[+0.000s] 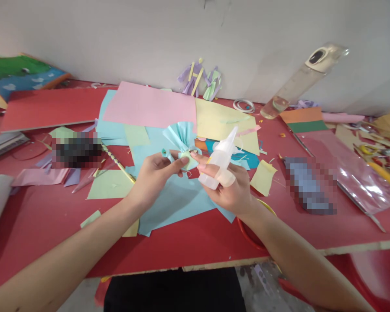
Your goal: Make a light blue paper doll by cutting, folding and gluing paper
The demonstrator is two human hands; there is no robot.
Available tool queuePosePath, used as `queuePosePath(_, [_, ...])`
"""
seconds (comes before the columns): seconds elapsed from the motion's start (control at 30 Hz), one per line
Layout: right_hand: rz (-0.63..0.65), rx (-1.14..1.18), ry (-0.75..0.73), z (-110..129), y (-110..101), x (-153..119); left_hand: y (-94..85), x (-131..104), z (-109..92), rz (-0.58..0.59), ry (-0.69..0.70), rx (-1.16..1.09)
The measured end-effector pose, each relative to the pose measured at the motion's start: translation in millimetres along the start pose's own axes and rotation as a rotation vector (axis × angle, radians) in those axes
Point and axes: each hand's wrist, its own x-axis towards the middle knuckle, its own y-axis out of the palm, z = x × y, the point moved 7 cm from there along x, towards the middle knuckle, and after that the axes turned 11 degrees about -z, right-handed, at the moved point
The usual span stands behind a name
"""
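Observation:
Between finger and thumb, my left hand (159, 170) pinches a small paper doll figure (179, 136) with a pleated light-blue skirt and a pale green part. My right hand (232, 190) is wrapped round a translucent white glue bottle (221, 157), its pointed nozzle tilted up and away. The right index fingertip touches the paper figure beside my left thumb. A bandage-like wrap circles one right finger. Beneath both hands lies light-blue paper (172, 206).
Pink paper (152, 104) and yellow paper (227, 119) lie behind. Two paper dolls (195, 78) lean on the wall. A clear bottle (299, 86) stands tilted at the back right. A pencil (118, 162), paper scraps and blurred dark objects lie around on the red table (117, 247).

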Motion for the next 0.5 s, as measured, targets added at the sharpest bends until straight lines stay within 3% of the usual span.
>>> queuePosePath(0.27, [0.098, -0.26, -0.22, 13, 2, 5, 3.5, 2, 4, 0.074, -0.043, -0.114])
queuePosePath(0.5, [0.119, -0.302, -0.232, 12, 3, 6, 8.0, 2, 10, 0.152, -0.179, -0.207])
